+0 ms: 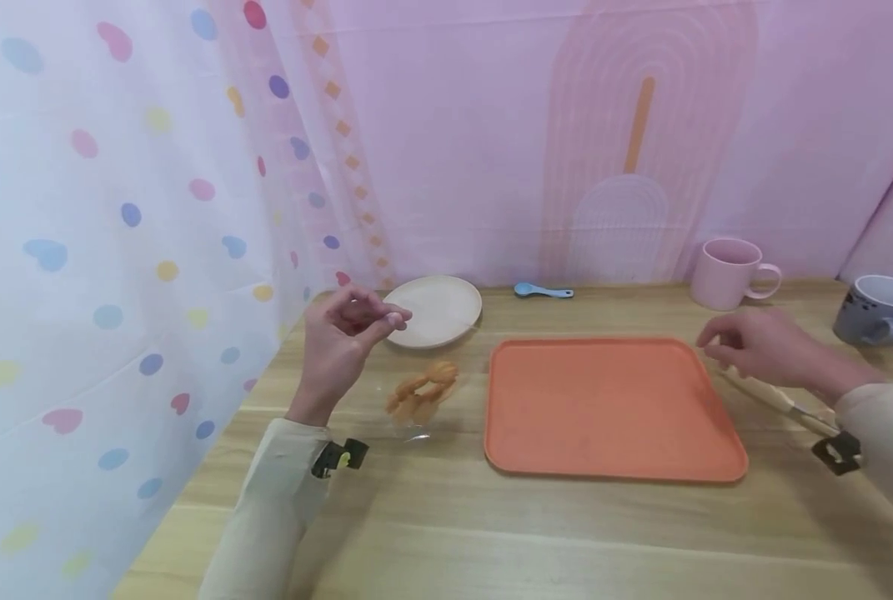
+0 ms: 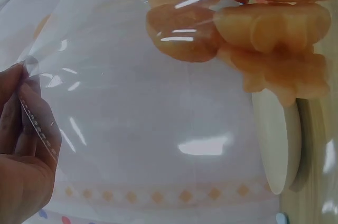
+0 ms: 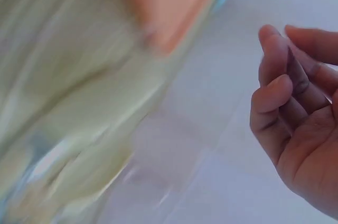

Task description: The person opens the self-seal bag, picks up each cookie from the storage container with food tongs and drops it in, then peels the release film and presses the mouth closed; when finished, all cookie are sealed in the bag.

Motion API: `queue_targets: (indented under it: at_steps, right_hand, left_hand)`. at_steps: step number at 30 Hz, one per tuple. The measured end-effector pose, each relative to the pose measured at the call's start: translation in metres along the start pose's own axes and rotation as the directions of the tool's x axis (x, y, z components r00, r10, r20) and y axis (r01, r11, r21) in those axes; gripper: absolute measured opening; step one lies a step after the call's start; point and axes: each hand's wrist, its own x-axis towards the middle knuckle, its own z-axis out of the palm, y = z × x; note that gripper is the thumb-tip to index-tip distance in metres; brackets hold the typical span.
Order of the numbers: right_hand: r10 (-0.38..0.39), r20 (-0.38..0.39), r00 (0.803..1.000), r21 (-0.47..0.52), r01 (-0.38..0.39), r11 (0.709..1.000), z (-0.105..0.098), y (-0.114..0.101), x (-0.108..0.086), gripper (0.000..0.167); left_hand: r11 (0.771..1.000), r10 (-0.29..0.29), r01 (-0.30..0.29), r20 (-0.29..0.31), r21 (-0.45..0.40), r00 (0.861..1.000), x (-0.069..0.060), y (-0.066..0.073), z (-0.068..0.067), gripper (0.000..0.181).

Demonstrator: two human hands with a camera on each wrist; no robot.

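Observation:
My left hand (image 1: 341, 342) pinches the edge of a clear plastic bag (image 2: 121, 108) between thumb and fingers, left of the tray. Several glossy orange-brown pieces (image 1: 425, 392), some with scalloped edges, show through the bag; in the left wrist view they fill its upper right. What the pieces are I cannot tell. Past the tray's right edge hovers my right hand (image 1: 765, 346), its fingers loosely bent around nothing, as the right wrist view (image 3: 301, 113) of that hand confirms. Beneath it lies a pale-handled utensil (image 1: 769, 393), partly hidden by the hand and sleeve.
An orange tray (image 1: 611, 408) lies mid-table. Behind the bag is a cream plate (image 1: 438, 308), with a small blue spoon (image 1: 542, 291) along the back edge. A pink mug (image 1: 725, 275) and a grey mug (image 1: 875, 308) stand at the back right. Curtains hang behind and left.

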Motion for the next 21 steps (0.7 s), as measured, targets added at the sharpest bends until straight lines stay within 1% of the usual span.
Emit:
queue_targets:
  at_steps: [2,4,6,9,12,14,15,18,19,21]
  right_hand:
    - [-0.009,0.004,1.000,0.123,0.008,0.992,0.002,-0.023,0.008,0.006]
    - [-0.034,0.007,0.999,0.237,0.032,0.971,0.007,-0.048,0.018,0.006]
    - [-0.068,0.040,0.997,0.356,0.050,0.933,0.015,-0.074,0.028,0.008]
    - [-0.105,0.098,0.990,0.485,0.045,0.873,0.034,-0.110,0.046,0.015]
    - [-0.106,0.152,0.983,0.599,-0.006,0.801,0.058,-0.138,0.064,0.024]
    - [-0.080,0.168,0.983,0.665,-0.053,0.745,0.072,-0.152,0.076,0.026]
    - [-0.059,0.170,0.984,0.687,-0.075,0.723,0.079,-0.158,0.081,0.026]
    - [-0.004,0.151,0.988,0.765,-0.115,0.634,0.094,-0.169,0.093,0.027]
    - [0.018,0.147,0.989,0.785,-0.127,0.606,0.098,-0.171,0.095,0.024]
    - [0.051,0.130,0.990,0.819,-0.136,0.558,0.104,-0.173,0.098,0.024]
  left_hand:
    - [1.000,0.015,-0.015,-0.001,-0.001,1.000,-0.001,0.001,0.001,0.014]
    - [1.000,0.025,-0.025,-0.003,-0.003,1.000,0.000,0.002,0.002,0.016]
    - [1.000,0.029,-0.029,-0.010,-0.013,1.000,0.001,0.003,0.003,0.018]
    - [0.999,0.036,-0.037,-0.027,-0.033,0.999,0.003,0.003,0.006,0.018]
    - [0.998,0.040,-0.042,-0.035,-0.051,0.999,0.004,0.002,0.012,0.017]
    - [0.997,0.039,-0.041,-0.036,-0.067,0.999,0.007,0.002,0.016,0.016]
    - [0.997,0.036,-0.039,-0.035,-0.073,0.999,0.008,0.002,0.019,0.015]
    - [0.995,0.019,-0.022,-0.040,-0.095,0.999,0.010,0.001,0.025,0.015]
    - [0.995,0.013,-0.017,-0.044,-0.100,0.999,0.010,0.001,0.027,0.015]
    - [0.994,0.000,-0.005,-0.050,-0.107,0.999,0.010,0.000,0.029,0.014]
